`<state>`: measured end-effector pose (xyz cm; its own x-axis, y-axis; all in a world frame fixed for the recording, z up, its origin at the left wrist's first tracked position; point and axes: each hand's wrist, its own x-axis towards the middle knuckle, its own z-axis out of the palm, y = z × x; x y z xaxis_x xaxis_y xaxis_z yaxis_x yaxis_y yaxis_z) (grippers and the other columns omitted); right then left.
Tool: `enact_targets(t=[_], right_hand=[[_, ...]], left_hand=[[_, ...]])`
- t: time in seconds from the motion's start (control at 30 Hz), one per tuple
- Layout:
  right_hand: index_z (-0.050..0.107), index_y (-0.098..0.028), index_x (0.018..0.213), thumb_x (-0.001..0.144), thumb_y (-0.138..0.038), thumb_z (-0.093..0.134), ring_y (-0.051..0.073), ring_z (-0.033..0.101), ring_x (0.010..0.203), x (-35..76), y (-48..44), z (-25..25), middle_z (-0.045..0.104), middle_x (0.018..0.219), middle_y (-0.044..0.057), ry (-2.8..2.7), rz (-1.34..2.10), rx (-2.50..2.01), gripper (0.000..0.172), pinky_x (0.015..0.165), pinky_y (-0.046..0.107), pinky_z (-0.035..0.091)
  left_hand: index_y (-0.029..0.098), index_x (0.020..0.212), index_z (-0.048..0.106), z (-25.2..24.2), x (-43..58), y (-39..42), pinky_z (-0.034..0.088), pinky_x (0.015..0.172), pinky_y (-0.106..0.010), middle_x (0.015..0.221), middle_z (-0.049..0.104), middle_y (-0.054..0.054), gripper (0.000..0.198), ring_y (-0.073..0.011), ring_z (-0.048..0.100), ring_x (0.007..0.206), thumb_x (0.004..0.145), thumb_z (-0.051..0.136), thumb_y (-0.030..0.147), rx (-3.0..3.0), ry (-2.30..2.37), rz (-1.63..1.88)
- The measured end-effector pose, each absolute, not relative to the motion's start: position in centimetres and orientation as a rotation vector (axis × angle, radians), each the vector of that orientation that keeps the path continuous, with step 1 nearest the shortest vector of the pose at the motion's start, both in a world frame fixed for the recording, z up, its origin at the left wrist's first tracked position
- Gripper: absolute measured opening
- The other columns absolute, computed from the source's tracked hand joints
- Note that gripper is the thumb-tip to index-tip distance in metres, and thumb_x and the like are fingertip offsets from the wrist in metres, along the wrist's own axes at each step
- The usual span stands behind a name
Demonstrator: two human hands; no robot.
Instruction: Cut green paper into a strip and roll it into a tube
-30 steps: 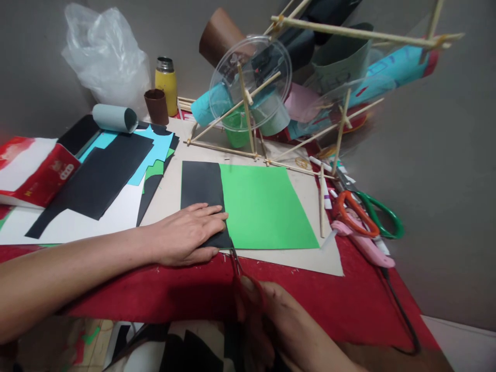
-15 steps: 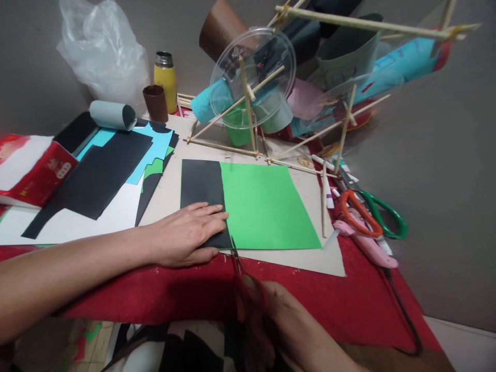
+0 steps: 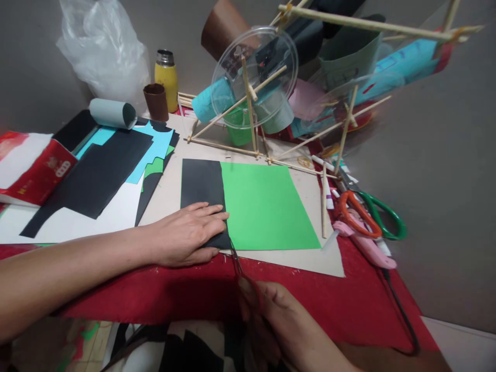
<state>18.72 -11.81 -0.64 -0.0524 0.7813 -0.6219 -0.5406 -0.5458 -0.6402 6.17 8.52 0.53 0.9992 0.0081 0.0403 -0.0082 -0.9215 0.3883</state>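
Note:
My left hand [image 3: 197, 231] lies flat with its fingers stretched out, pressing a black sheet of paper [image 3: 201, 181] onto a larger green sheet of paper [image 3: 267, 206]. The black sheet covers the green one's left part. In my right hand [image 3: 267, 305] is a pair of scissors [image 3: 237, 262] with dark red handles. Its blades point away from me and touch the near edge of the green paper, beside the black sheet's right edge. Under both sheets lies a pale board [image 3: 310, 262].
At left are paper scraps [image 3: 112, 170], a red packet [image 3: 34, 170] and a grey paper roll [image 3: 112, 113]. A yellow bottle [image 3: 166, 82] stands behind. A wooden stick frame [image 3: 225, 149] rises at the back. Orange-and-green-handled scissors [image 3: 360, 217] and a pink glue gun [image 3: 368, 245] lie right.
The scissors and my right hand have shifted very slightly, and the blades look closer together. My left hand and the papers stay in place.

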Motion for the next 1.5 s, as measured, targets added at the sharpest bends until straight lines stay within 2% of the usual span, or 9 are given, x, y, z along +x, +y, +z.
enact_targets(t=[0.23, 0.83, 1.03, 1.23, 1.37, 1.5], right_hand=[[0.056, -0.014, 0.063, 0.086, -0.061, 0.051, 0.005, 0.037, 0.024, 18.7, -11.7, -0.6, 0.042, 0.03, -0.007, -0.305, 1.749, -1.305, 0.052, 0.03, 0.014, 0.038], [0.056, -0.016, 0.066, 0.088, -0.057, 0.051, 0.005, 0.036, 0.025, 18.8, -11.0, -0.8, 0.043, 0.031, -0.007, -0.325, 1.745, -1.337, 0.047, 0.029, 0.014, 0.034], [0.057, -0.015, 0.065, 0.084, -0.064, 0.051, 0.006, 0.036, 0.026, 18.6, -10.1, -0.2, 0.042, 0.03, -0.006, -0.343, 1.687, -1.422, 0.053, 0.03, 0.014, 0.032], [0.054, -0.016, 0.063, 0.08, -0.068, 0.052, 0.005, 0.034, 0.026, 18.4, -9.2, 0.3, 0.041, 0.03, -0.007, -0.324, 1.679, -1.447, 0.055, 0.029, 0.014, 0.025], [0.054, -0.016, 0.063, 0.082, -0.066, 0.051, 0.005, 0.033, 0.025, 18.5, -9.3, -0.1, 0.041, 0.029, -0.007, -0.338, 1.673, -1.443, 0.053, 0.029, 0.013, 0.024], [0.054, -0.017, 0.065, 0.084, -0.063, 0.052, 0.005, 0.032, 0.025, 18.5, -9.7, -0.4, 0.039, 0.03, -0.008, -0.343, 1.672, -1.413, 0.05, 0.028, 0.014, 0.028]], left_hand=[[0.013, 0.114, 0.049, 0.2, 6.2, 8.6, 0.027, 0.111, -0.049, 0.145, 0.041, -0.017, 0.037, -0.0313, 0.032, 0.137, 0.089, 0.053, 0.04, 2.757, -0.011, 0.069], [0.014, 0.114, 0.049, 0.2, 6.2, 8.5, 0.026, 0.111, -0.049, 0.144, 0.041, -0.017, 0.032, -0.0308, 0.033, 0.137, 0.087, 0.054, 0.031, 2.72, 0.009, 0.085], [0.013, 0.114, 0.05, 0.3, 6.3, 8.6, 0.026, 0.111, -0.05, 0.144, 0.042, -0.018, 0.032, -0.0314, 0.032, 0.137, 0.087, 0.054, 0.031, 2.709, 0.01, 0.079], [0.013, 0.115, 0.049, 0.3, 6.2, 8.5, 0.027, 0.111, -0.05, 0.144, 0.041, -0.018, 0.034, -0.0312, 0.033, 0.136, 0.087, 0.054, 0.031, 2.704, 0.005, 0.093], [0.012, 0.113, 0.05, 0.4, 6.2, 8.5, 0.028, 0.11, -0.049, 0.144, 0.039, -0.022, 0.033, -0.0314, 0.036, 0.134, 0.086, 0.055, 0.03, 2.699, 0.009, 0.114], [0.013, 0.109, 0.051, 0.5, 6.3, 8.5, 0.031, 0.109, -0.049, 0.133, 0.048, -0.02, 0.029, -0.0307, 0.043, 0.128, 0.086, 0.055, 0.03, 2.695, 0.008, 0.178]])
